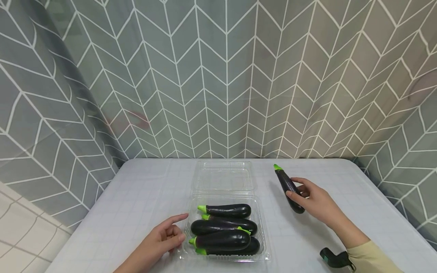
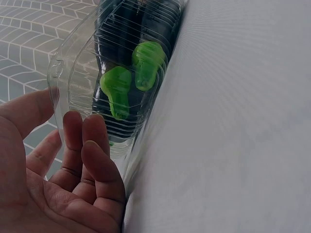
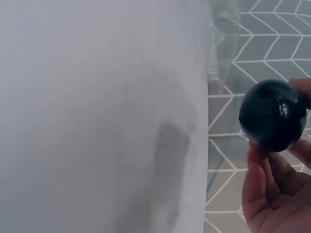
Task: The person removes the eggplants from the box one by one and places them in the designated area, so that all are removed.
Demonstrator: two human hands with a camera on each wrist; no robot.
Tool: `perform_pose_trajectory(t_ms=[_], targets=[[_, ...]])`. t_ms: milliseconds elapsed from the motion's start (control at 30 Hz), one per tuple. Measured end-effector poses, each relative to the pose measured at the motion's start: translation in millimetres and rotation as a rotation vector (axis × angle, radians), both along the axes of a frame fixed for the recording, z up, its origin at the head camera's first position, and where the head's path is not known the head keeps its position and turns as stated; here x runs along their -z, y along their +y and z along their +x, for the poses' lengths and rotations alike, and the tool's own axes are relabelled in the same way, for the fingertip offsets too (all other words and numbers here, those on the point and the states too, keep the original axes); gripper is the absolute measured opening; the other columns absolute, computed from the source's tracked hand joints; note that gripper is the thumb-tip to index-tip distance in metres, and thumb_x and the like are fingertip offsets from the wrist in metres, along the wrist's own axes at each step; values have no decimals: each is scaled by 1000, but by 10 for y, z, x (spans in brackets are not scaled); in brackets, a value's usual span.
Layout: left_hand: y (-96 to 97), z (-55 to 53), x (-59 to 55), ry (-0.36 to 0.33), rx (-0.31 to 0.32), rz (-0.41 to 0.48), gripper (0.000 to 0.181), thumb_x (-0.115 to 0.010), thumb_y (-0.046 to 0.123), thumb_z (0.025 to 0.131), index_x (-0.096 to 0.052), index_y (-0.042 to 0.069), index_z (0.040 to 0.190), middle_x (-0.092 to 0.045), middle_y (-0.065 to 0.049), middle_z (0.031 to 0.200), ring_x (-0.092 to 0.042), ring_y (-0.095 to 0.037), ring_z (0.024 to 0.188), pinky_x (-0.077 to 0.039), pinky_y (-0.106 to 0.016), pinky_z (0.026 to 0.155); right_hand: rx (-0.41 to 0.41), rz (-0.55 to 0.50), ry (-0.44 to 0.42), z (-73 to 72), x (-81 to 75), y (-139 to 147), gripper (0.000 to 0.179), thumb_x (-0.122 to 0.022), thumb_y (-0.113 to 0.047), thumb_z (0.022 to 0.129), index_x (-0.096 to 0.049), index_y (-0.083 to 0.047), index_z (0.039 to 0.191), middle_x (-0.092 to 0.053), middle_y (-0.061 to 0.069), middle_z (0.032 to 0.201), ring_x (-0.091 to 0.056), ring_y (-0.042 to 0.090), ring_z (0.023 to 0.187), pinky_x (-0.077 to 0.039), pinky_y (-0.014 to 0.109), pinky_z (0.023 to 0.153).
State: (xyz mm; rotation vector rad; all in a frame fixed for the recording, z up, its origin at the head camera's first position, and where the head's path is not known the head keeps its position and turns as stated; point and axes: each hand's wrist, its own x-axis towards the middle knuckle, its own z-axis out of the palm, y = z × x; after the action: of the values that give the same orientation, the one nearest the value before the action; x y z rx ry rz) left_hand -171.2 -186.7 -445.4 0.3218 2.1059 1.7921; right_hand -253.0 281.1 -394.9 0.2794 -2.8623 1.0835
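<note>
1. Patterned curtain (image 1: pixel 225 76): hangs behind the table's far edge.
2. White-covered table (image 1: pixel 143 197): carries everything; its near edge is out of view.
3. Clear plastic container (image 1: pixel 262 223): midway between the table's left and right edges, its lid (image 1: pixel 223 176) folded back toward the far edge. It looks light, so a push on one wall could slide or tip it.
4. Eggplants in the container (image 1: pixel 223 239): at least five, stacked and overlapping. Smooth and round, the upper ones could roll if bumped or loaded from above.
5. Right hand (image 1: pixel 315 201): thumb and fingers bent around one eggplant, toward the table's far right corner.
6. Left hand (image 1: pixel 164 235): index finger stretched out, the others loosely bent, gripping nothing; just beside the container's left wall. Whether it touches is unclear; without a firm brace, the container might shift.
7. Held eggplant (image 1: pixel 286 184): above the table, right of the lid, green stem end toward the far edge. Glossy skin and a grip off its middle could let it twist or slip.
8. Black device (image 1: pixel 332 258): at the pale sleeve (image 1: pixel 372 258), toward the near right; swung low, it could knock the container.
</note>
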Motion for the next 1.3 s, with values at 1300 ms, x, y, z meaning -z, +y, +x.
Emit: perform_pose_trajectory(t_ms=[1300], targets=[[15, -3, -1, 2, -6, 11, 59, -61, 15, 100, -34, 3, 151, -59, -9, 89, -54, -12, 72, -48, -25, 64, 61, 122, -140, -67, 250, 173, 75, -58, -59, 94, -47, -1, 141, -62, 25, 119, -61, 40, 105, -49, 52, 79]])
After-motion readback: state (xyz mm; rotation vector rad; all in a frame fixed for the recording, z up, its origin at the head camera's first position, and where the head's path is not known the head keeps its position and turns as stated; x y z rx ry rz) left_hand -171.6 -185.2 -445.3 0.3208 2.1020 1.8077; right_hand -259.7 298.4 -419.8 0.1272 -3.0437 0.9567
